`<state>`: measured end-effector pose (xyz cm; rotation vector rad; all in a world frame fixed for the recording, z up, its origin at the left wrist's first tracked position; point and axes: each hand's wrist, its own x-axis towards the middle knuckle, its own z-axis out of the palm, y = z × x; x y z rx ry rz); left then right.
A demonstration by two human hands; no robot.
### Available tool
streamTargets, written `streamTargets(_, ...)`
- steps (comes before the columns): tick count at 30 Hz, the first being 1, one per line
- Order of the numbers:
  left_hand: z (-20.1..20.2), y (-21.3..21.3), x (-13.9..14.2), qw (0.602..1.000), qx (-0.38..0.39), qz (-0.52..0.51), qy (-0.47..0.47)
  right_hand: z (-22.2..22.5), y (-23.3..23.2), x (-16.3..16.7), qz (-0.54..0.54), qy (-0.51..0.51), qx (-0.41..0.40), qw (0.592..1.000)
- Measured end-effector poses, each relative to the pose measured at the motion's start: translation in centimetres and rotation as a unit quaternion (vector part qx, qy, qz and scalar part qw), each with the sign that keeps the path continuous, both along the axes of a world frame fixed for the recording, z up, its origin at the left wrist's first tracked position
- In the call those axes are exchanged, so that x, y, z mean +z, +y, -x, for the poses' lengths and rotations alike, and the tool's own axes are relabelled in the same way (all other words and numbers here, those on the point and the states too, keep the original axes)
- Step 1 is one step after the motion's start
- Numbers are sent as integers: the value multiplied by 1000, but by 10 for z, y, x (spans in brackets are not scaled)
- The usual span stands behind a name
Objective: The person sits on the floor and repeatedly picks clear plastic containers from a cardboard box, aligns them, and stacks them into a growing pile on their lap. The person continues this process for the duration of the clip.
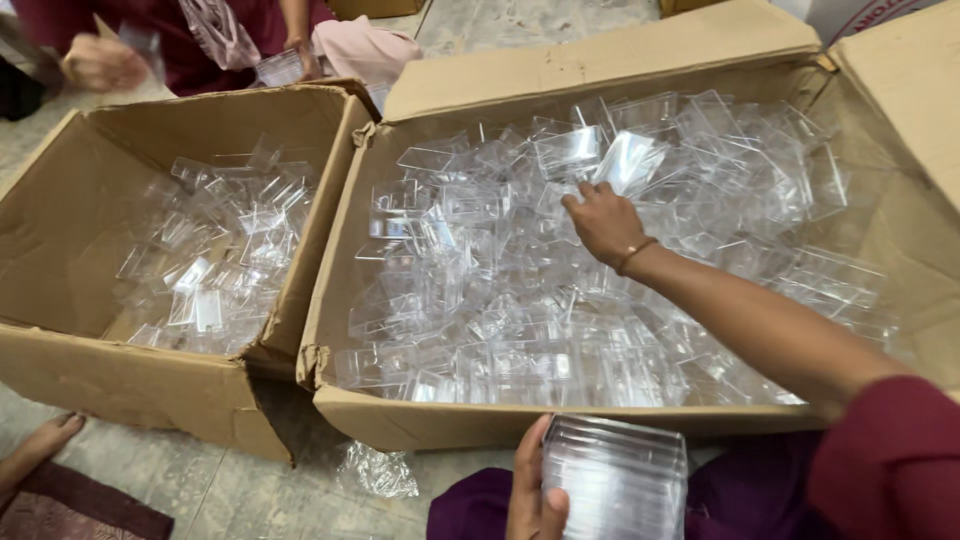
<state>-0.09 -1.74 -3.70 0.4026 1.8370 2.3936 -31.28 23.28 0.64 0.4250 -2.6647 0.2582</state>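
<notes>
I see two cardboard boxes side by side on a tiled floor (pixel 200 490). The bigger box (pixel 640 60) fills the right and centre of my view, its flaps folded out, and it is heaped with clear plastic cases (pixel 480 330) lying every way up. The smaller box (pixel 70 210) sits against its left wall, touching it at the near corner, and holds a thinner layer of the same clear pieces (pixel 210 270), mostly toward its right wall.

My right hand (pixel 603 222) reaches deep into the bigger box, toward its far edge, arm in a dark red sleeve and a thin bangle (pixel 636 254) at the wrist. Its fingers are closing on one clear case (pixel 628 160) at the top of the heap; the fingertips touch it, though I cannot tell whether it is lifted.

My left hand (pixel 533 495) is outside the near edge of the bigger box, low in my view, grasping a stack (pixel 615 478) of clear cases held upright, thumb along its left side.

A crumpled clear bag (pixel 377 470) lies on the floor just beside the near left corner of the bigger box.

Beyond the smaller box's far edge another person's hands (pixel 100 62) hold clear pieces.
</notes>
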Motion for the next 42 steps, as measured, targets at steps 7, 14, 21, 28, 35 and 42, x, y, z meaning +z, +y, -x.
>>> streamTargets(7,9,-20,14,980,69,181,46,-172,13,91,177,-489,104,848)
streamTargets(14,12,2,31,991,-41,123,39,-200,4,108,318,-602,107,725)
streamTargets(21,11,-21,6,992,64,100,35,-162,-38,73,65,-545,245,799)
streamTargets(28,1,-18,-14,998,38,44,8,31,-62,38,94,-111,43,988)
streamTargets(35,5,-15,25,996,41,81,-22,-100,-3,40,496,-343,163,781)
streamTargets(42,24,20,92,989,-108,98,-18,-284,94,105,435,-372,225,788)
